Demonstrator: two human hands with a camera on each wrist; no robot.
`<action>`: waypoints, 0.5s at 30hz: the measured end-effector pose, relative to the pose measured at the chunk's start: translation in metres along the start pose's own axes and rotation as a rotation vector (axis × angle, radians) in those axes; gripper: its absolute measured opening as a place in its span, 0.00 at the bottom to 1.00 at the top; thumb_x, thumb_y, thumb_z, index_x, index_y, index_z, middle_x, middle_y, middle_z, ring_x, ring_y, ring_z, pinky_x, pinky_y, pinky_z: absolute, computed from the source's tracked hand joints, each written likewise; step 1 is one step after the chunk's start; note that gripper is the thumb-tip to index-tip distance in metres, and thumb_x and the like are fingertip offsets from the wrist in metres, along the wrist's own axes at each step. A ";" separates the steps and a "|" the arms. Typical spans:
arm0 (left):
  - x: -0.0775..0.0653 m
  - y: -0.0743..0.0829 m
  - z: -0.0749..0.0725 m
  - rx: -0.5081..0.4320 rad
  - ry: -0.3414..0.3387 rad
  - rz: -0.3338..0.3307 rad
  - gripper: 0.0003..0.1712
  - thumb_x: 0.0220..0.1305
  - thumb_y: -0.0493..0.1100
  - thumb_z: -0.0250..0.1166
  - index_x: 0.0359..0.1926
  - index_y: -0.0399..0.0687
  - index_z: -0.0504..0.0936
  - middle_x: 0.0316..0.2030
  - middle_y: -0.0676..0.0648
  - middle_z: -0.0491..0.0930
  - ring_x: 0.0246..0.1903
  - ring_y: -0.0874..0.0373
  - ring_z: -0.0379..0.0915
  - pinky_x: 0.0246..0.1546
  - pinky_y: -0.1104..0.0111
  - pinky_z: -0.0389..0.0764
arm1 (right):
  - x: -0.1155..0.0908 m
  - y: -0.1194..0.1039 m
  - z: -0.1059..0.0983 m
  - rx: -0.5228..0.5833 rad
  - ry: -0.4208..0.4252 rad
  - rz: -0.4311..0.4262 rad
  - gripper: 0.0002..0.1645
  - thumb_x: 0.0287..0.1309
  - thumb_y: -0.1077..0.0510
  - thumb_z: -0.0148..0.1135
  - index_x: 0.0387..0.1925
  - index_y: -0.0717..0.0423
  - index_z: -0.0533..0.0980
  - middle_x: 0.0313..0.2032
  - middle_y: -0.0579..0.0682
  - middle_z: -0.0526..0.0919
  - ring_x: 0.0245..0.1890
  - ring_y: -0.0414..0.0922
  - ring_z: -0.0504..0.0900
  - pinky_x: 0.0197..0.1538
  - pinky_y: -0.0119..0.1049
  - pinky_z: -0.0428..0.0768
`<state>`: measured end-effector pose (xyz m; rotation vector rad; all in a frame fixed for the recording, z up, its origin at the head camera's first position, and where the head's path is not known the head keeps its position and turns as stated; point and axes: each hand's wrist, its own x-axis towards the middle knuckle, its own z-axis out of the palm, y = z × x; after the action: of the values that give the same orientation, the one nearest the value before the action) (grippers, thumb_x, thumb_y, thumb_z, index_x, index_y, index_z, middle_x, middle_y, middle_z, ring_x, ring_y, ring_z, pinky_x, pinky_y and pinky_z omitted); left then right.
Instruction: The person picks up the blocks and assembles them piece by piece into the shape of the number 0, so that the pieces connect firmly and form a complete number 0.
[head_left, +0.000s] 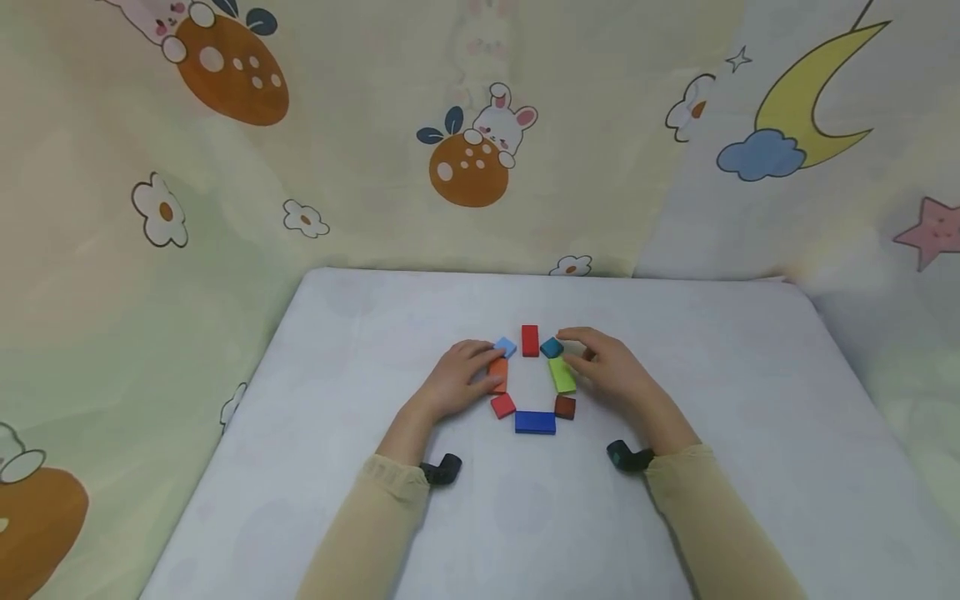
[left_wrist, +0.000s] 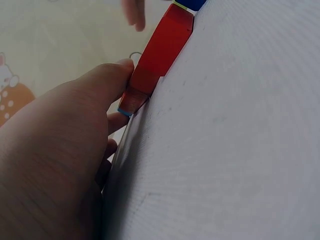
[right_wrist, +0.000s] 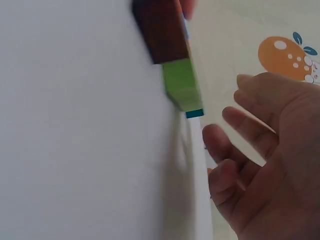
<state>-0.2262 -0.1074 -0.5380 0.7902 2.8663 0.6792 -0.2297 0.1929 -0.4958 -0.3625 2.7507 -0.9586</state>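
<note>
Colored blocks form a ring on the white table. My left hand (head_left: 453, 383) is at the ring's left side, thumb and fingers pinching the orange block (head_left: 498, 367). Its index fingertip lies by the light blue block (head_left: 507, 347). On the right, my right hand (head_left: 615, 367) hovers with fingers loosely bent around nothing, beside the teal block (head_left: 552, 347) and the lime green block (head_left: 562, 377). In the right wrist view a gap shows between its fingers and the green block (right_wrist: 181, 82). A red block (head_left: 530, 341) stands at the far middle, between both hands.
Nearer me, a small red block (head_left: 503, 406), a dark blue block (head_left: 536, 423) and a brown block (head_left: 565, 407) finish the near side of the ring. The white tabletop (head_left: 360, 350) spreads around it. Behind hangs a printed cloth (head_left: 360, 142).
</note>
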 end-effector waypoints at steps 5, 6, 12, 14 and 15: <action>-0.001 0.000 0.000 0.003 -0.013 -0.014 0.33 0.70 0.68 0.51 0.73 0.72 0.62 0.71 0.53 0.64 0.73 0.53 0.55 0.74 0.55 0.58 | 0.027 -0.010 -0.011 -0.031 -0.076 -0.025 0.31 0.64 0.50 0.63 0.68 0.40 0.68 0.67 0.50 0.71 0.55 0.54 0.75 0.55 0.51 0.79; -0.001 0.000 0.000 0.000 -0.016 -0.017 0.34 0.70 0.68 0.51 0.73 0.72 0.62 0.71 0.53 0.64 0.73 0.53 0.54 0.74 0.54 0.58 | 0.033 -0.012 -0.011 -0.043 -0.100 -0.028 0.32 0.63 0.50 0.64 0.68 0.41 0.68 0.67 0.51 0.70 0.58 0.55 0.74 0.58 0.54 0.78; -0.001 0.000 0.000 0.008 -0.018 -0.016 0.34 0.69 0.69 0.51 0.73 0.72 0.62 0.71 0.54 0.64 0.72 0.54 0.55 0.73 0.54 0.58 | 0.061 -0.024 -0.005 -0.155 -0.215 -0.059 0.39 0.59 0.48 0.67 0.71 0.42 0.65 0.71 0.53 0.66 0.71 0.58 0.63 0.68 0.60 0.67; -0.001 0.000 0.000 0.019 -0.015 -0.014 0.34 0.69 0.69 0.51 0.73 0.72 0.62 0.71 0.55 0.64 0.72 0.54 0.55 0.73 0.55 0.58 | 0.065 -0.029 -0.003 -0.178 -0.224 -0.063 0.41 0.57 0.47 0.69 0.71 0.42 0.65 0.71 0.53 0.67 0.71 0.57 0.62 0.67 0.61 0.67; 0.000 0.000 -0.001 0.024 -0.012 -0.013 0.34 0.69 0.69 0.50 0.73 0.73 0.62 0.71 0.55 0.64 0.72 0.54 0.55 0.73 0.55 0.58 | 0.067 -0.031 -0.002 -0.195 -0.220 -0.060 0.42 0.56 0.46 0.70 0.71 0.41 0.65 0.70 0.52 0.68 0.70 0.57 0.62 0.67 0.61 0.67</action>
<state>-0.2261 -0.1080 -0.5372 0.7759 2.8713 0.6382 -0.2889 0.1501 -0.4825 -0.5505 2.6479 -0.6217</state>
